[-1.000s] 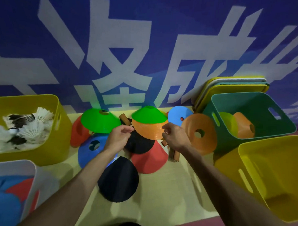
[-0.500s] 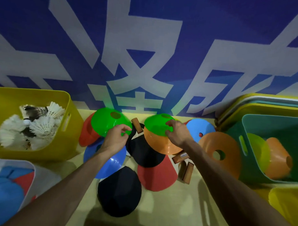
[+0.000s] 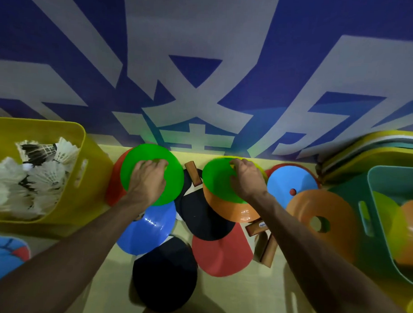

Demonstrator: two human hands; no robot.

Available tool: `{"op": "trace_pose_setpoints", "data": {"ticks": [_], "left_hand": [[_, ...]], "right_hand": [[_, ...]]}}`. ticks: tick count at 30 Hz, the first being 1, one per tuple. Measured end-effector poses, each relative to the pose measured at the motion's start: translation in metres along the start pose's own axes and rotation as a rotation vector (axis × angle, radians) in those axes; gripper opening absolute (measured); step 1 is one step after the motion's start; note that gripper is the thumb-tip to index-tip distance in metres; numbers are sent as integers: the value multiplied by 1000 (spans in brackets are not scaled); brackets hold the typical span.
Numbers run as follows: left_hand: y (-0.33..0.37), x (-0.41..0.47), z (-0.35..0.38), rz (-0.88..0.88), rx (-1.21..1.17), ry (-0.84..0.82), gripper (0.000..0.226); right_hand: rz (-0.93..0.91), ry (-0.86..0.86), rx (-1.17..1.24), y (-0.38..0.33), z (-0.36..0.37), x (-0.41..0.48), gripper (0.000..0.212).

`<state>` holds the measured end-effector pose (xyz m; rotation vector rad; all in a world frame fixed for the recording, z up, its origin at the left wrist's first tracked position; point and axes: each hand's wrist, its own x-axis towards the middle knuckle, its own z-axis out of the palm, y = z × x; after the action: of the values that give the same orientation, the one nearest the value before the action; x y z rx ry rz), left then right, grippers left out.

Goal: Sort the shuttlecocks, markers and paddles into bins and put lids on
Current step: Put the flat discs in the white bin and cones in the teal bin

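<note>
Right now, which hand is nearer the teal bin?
Right. The right hand grips the right green marker, closer to the teal bin; the left hand grips the left green marker, farther off.

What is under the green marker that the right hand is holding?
An orange marker lies directly under this green marker, which the right hand grips; only the orange near rim shows. A black paddle goes under that rim. Anything inside the stack is covered.

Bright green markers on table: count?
2: a bright green plastic cone marker under the left hand; second green marker under the right hand, atop an orange cone marker. Others possibly hidden.
</note>
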<state>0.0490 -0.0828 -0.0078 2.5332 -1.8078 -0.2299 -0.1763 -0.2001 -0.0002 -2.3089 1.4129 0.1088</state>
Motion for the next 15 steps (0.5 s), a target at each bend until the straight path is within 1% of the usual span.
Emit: {"op": "trace_pose_setpoints", "data": {"ticks": [6,10,15], "left_hand": [[3,-14,-15,20,-98,48,36],[15,-22,-44,41,-212,134,31],[49,-34,-82,103,-412,246,26]], "right_hand": [[-44,25,28,-8,-16,-15,48],[-93,130,74,-15,-38,-38,45],[-114,295,168,-12,-73,-74,42]]}}
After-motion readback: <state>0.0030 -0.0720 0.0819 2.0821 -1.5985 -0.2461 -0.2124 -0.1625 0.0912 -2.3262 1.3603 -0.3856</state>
